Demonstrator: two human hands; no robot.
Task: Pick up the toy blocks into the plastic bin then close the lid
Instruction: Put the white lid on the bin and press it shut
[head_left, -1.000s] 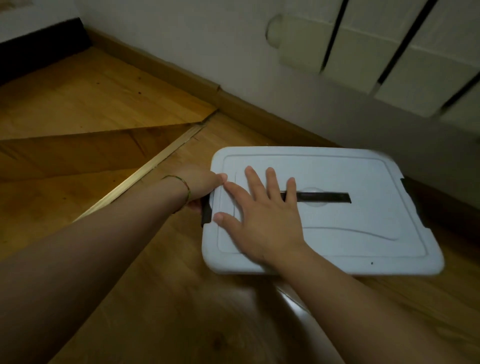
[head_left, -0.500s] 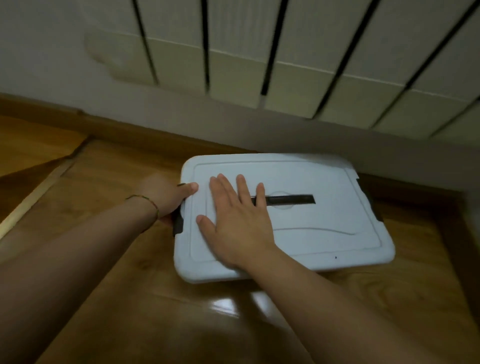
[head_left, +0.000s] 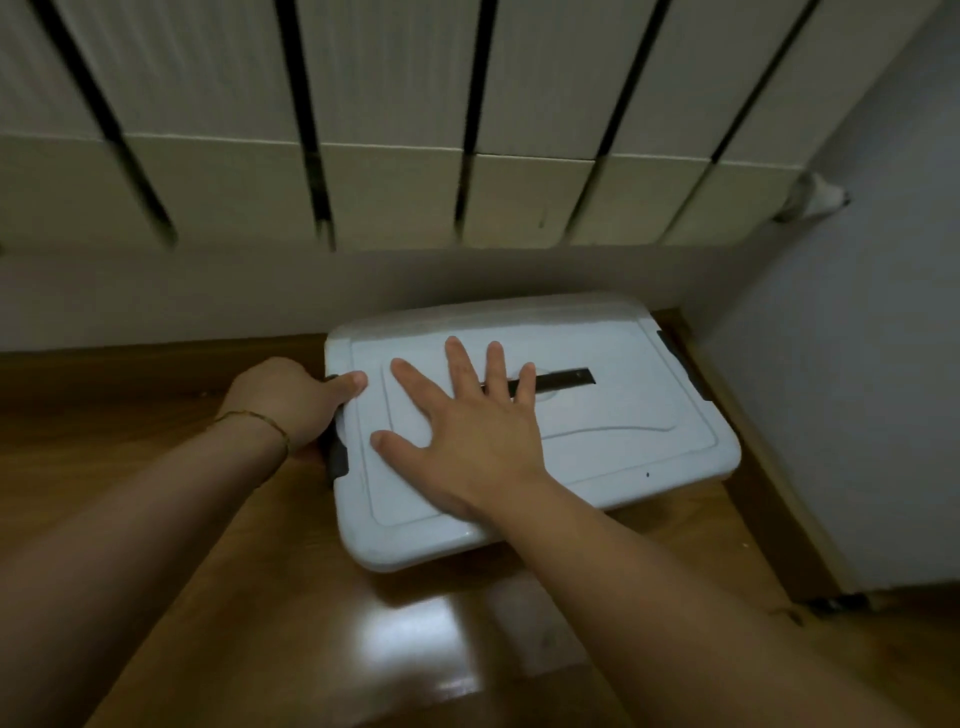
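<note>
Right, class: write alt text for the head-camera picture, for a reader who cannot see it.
A person's right hand presses flat on a white plastic bin lid, while the left hand grips the black latch at the lid's left end. The bin sits on a wooden floor, below a white panel radiator on the wall.

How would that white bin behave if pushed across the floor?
The bin would probably slide easily: the floor is glossy wood. It looks low and wide, so tipping seems unlikely. The lid appears stiff, lying flat under the right hand.
</note>
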